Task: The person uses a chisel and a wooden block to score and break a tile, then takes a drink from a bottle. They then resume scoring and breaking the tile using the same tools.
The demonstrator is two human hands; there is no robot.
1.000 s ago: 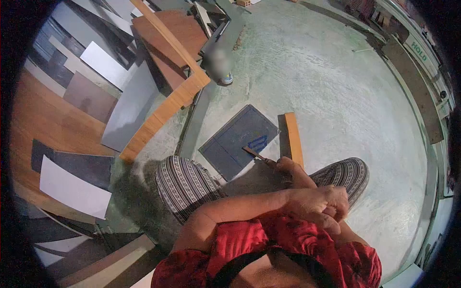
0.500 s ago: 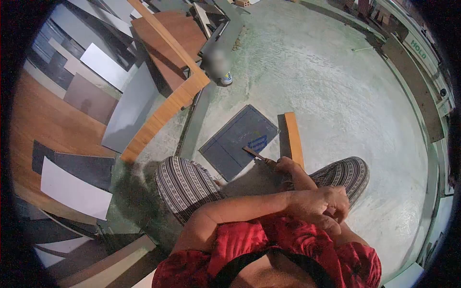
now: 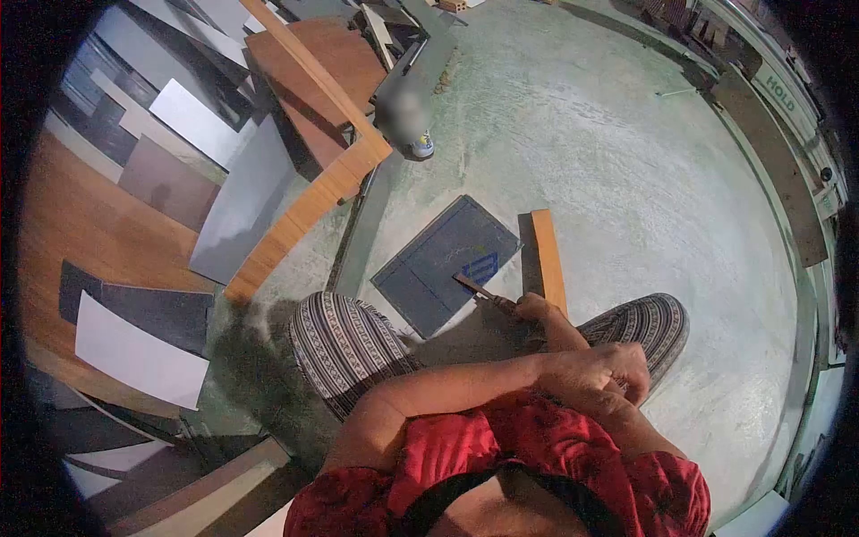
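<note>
My right hand [image 3: 535,310] is closed round the handle of a chisel [image 3: 474,285]. Its narrow flat blade points up and left, with the tip over a dark grey rectangular sheet [image 3: 425,277]. Blue marks are drawn on the sheet, a hatched patch by the blade and a thin line along its left part. My left arm crosses over the right one. My left hand [image 3: 592,370] rests on my right forearm with its fingers curled round it; the fingertips are partly hidden.
A wooden strip [image 3: 548,259] lies right of the sheet. Beyond it stands a can [image 3: 421,148], partly blurred. An angled wooden frame [image 3: 304,215] and stacked panels [image 3: 170,179] fill the left side. A long board [image 3: 769,161] runs along the right edge.
My left hand has settled lower onto my right forearm, its fingers closing round it. The chisel and right hand have barely shifted; the sheet stays put.
</note>
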